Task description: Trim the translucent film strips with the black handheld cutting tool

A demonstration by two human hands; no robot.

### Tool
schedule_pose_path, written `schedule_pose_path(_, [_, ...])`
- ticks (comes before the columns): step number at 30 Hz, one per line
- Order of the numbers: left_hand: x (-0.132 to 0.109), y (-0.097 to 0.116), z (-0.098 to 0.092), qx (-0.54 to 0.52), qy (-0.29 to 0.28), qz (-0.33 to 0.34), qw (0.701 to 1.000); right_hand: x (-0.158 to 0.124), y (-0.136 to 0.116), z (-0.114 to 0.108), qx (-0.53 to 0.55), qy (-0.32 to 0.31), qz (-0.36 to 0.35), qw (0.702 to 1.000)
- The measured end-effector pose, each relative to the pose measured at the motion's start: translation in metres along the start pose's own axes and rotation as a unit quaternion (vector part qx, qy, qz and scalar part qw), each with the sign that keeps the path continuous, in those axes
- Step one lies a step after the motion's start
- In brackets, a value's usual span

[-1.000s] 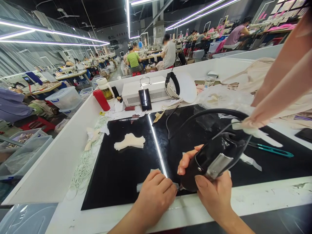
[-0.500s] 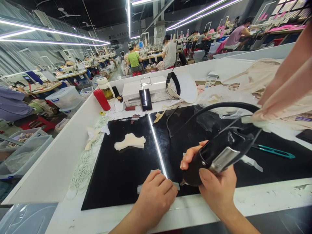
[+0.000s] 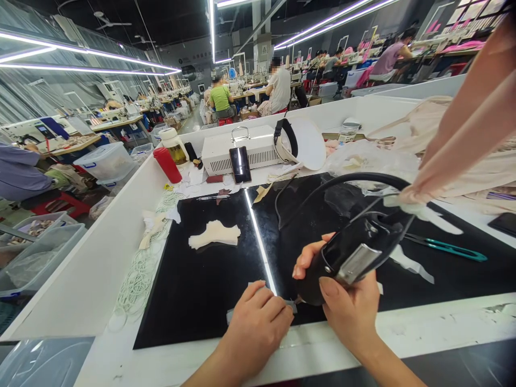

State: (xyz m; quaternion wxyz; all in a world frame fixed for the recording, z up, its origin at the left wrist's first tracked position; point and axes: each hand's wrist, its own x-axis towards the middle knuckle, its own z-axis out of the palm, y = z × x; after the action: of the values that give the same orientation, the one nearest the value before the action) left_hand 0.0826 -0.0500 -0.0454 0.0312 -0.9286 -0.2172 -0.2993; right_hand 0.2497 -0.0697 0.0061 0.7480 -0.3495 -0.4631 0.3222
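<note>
My right hand (image 3: 346, 306) is wrapped around a black corded electric hand tool (image 3: 355, 252) with a metal plate on its side. The tool is tilted, its lower end down at the black cutting mat (image 3: 193, 301). My left hand (image 3: 260, 320) presses with bent fingers on a pale translucent strip (image 3: 231, 316) near the mat's front edge. Most of that strip is under the hand. The tool's lower end is close to the strip's right end; whether they touch I cannot tell. A pink cloth (image 3: 455, 140) hangs from the upper right, knotted near the tool's back end.
Cream fabric pieces (image 3: 214, 235) lie stacked on the mat. Teal thread snips (image 3: 455, 248) and a white scrap (image 3: 411, 263) are to the right. A phone (image 3: 241, 164) leans against a white metal box (image 3: 242, 148). Pale cord (image 3: 139, 279) lies coiled at left. People work farther back.
My right hand has brought the tool leftward, closer to my left hand. The cord and pink cloth shifted with it. My left hand has stayed in place.
</note>
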Motion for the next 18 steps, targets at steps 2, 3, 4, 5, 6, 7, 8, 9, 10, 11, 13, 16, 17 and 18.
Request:
schedule_pose_path(2, [-0.0002, 0.0001, -0.0006, 0.0, -0.003, 0.002, 1.0, 0.0004, 0.0003, 0.0008, -0.005, 0.004, 0.003, 1.0])
schedule_pose_path(3, [-0.0004, 0.0, -0.0006, 0.0, -0.005, 0.003, 1.0, 0.0005, 0.0, 0.0011, -0.004, 0.006, 0.006, 1.0])
schedule_pose_path(4, [-0.0008, -0.0002, -0.0005, 0.0, -0.008, 0.004, 1.0, 0.0003, -0.0007, 0.0012, -0.002, 0.007, 0.009, 1.0])
schedule_pose_path(5, [-0.0014, -0.0004, -0.0002, 0.0, -0.01, 0.003, 1.0, 0.0, -0.0018, 0.0012, 0.002, 0.008, 0.014, 1.0])
schedule_pose_path(6, [-0.0023, -0.0006, 0.0003, 0.001, -0.013, 0.003, 1.0, -0.0006, -0.003, 0.001, 0.008, 0.011, 0.016, 1.0])
schedule_pose_path(7, [-0.0035, -0.0009, 0.0009, 0.0, -0.015, 0.002, 1.0, -0.0014, -0.0043, 0.0007, 0.014, 0.014, 0.018, 1.0])
schedule_pose_path(8, [-0.0046, -0.0013, 0.0015, -0.001, -0.018, 0.002, 1.0, -0.0023, -0.0054, 0.0004, 0.019, 0.016, 0.017, 1.0])
schedule_pose_path(9, [-0.0057, -0.0017, 0.0021, -0.003, -0.02, 0.002, 1.0, -0.0034, -0.0062, 0.0001, 0.022, 0.017, 0.016, 0.999])
schedule_pose_path(10, [-0.0065, -0.0022, 0.0025, -0.006, -0.021, 0.002, 1.0, -0.0045, -0.0066, -0.0001, 0.025, 0.017, 0.013, 0.999])
schedule_pose_path(11, [-0.0069, -0.0025, 0.0029, -0.008, -0.019, 0.002, 1.0, -0.0055, -0.0066, -0.0001, 0.026, 0.015, 0.01, 1.0])
schedule_pose_path(13, [-0.0062, -0.0028, 0.0033, -0.011, -0.018, 0.002, 1.0, -0.0072, -0.0055, 0.0004, 0.025, 0.008, 0.005, 1.0])
schedule_pose_path(16, [-0.0026, -0.0016, 0.0029, -0.016, -0.015, 0.002, 1.0, -0.0082, -0.003, 0.0008, 0.014, 0.003, 0.007, 1.0])
schedule_pose_path(17, [-0.0014, -0.0011, 0.0019, -0.019, -0.016, -0.001, 1.0, -0.008, -0.0027, 0.0005, 0.01, 0.002, 0.009, 1.0])
schedule_pose_path(18, [-0.0007, -0.0007, -0.0001, -0.024, -0.019, -0.007, 1.0, -0.0075, -0.0029, 0.0001, 0.009, 0.001, 0.012, 1.0])
